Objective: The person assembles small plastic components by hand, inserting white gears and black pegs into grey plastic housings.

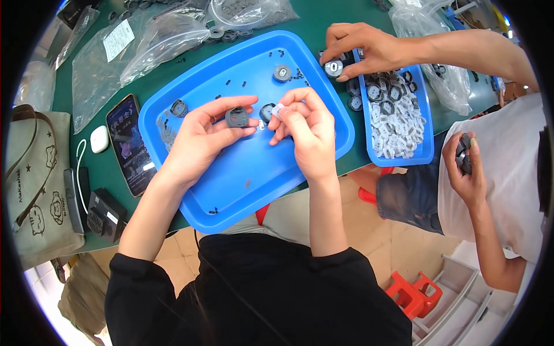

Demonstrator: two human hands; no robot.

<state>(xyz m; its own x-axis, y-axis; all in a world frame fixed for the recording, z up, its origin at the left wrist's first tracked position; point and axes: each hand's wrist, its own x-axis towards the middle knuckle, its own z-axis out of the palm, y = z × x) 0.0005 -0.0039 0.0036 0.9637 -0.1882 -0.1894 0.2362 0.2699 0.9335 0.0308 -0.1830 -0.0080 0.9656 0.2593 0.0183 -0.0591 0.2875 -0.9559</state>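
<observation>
Along the far left edge of the green table a beige canvas bag lies beside a white earbud case, a dark phone and a small black box. Clear plastic bags are spread across the table's top, some with dark ring-shaped parts showing inside.

Next comes the large blue tray in front of you. It is mostly bare: a few grey round parts sit near its far rim and left side, and tiny dark specks are scattered over its floor. Above the tray's middle, your left hand pinches a dark grey round part between thumb and fingertips. Just beside it, your right hand has its fingers curled and pressed on a small white piece, held close to the grey part; whether the two touch cannot be told.

Further right, a smaller blue tray is filled with white pieces toward you and dark rings at its far end. Another person's hand reaches over that far end, fingers closed on a round grey part. Their other hand, off the table at the right, grips a dark part.
</observation>
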